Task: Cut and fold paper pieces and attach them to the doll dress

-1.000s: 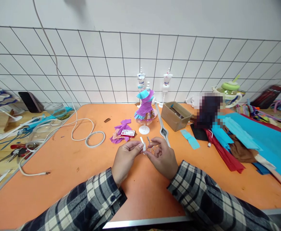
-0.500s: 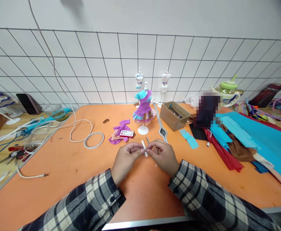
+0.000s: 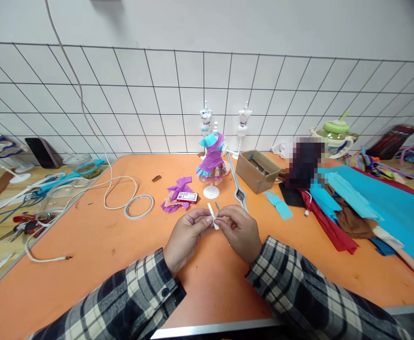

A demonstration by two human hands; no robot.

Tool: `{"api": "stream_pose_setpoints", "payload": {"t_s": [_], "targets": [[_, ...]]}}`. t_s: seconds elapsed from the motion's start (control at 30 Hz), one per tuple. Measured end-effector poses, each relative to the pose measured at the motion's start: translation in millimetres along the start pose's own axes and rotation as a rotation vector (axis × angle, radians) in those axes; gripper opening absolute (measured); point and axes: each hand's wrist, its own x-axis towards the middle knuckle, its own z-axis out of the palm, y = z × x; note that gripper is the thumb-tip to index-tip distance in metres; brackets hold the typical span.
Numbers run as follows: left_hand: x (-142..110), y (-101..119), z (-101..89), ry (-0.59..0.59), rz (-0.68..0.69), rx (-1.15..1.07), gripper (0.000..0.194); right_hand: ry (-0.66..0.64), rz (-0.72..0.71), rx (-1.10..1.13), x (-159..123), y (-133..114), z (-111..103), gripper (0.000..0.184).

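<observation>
A small white strip (image 3: pixel 210 209), pinched in at its middle, is held between my two hands above the orange table. My left hand (image 3: pixel 186 234) grips it from the left with thumb and forefinger. From the other side, my right hand (image 3: pixel 240 231) pinches the strip's middle. A thin grey pointed thing (image 3: pixel 217 206) sticks up by the right fingertips; its kind is not clear. Just beyond the hands stands a mini dress form (image 3: pixel 211 191) wearing a purple and blue dress (image 3: pixel 212 158). A red-and-white small box (image 3: pixel 187 197) lies on purple and peach scraps (image 3: pixel 171 204).
Two white mini dress forms (image 3: pixel 242 118) stand by the tiled wall. A cardboard box (image 3: pixel 252 177) and a lamp arm (image 3: pixel 240 194) are behind my right hand. Fabric pieces (image 3: pixel 355 219) cover the right side. A white cable (image 3: pixel 136 216) coils at left, near pliers (image 3: pixel 22 229).
The white strip now looks more gathered at its middle. My right hand has shifted slightly to the left; my left hand stays almost in place.
</observation>
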Motion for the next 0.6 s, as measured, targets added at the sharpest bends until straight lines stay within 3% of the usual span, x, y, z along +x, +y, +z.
{"api": "stream_pose_setpoints", "payload": {"t_s": [0.23, 0.43, 0.6], "targets": [[3.4, 2.2, -2.2, 0.049, 0.105, 0.125, 0.03, -0.108, 0.213, 0.165, -4.8, 0.6, 6.6, 0.027], [1.3, 0.7, -3.0, 0.075, 0.162, 0.225, 0.027, -0.054, 0.323, 0.353, -1.1, 5.2, 6.8, 0.03], [-1.4, 1.9, -2.6, -0.003, 0.111, 0.321, 0.03, -0.212, 0.509, 0.494, 5.9, 4.6, 2.2, 0.02]]}}
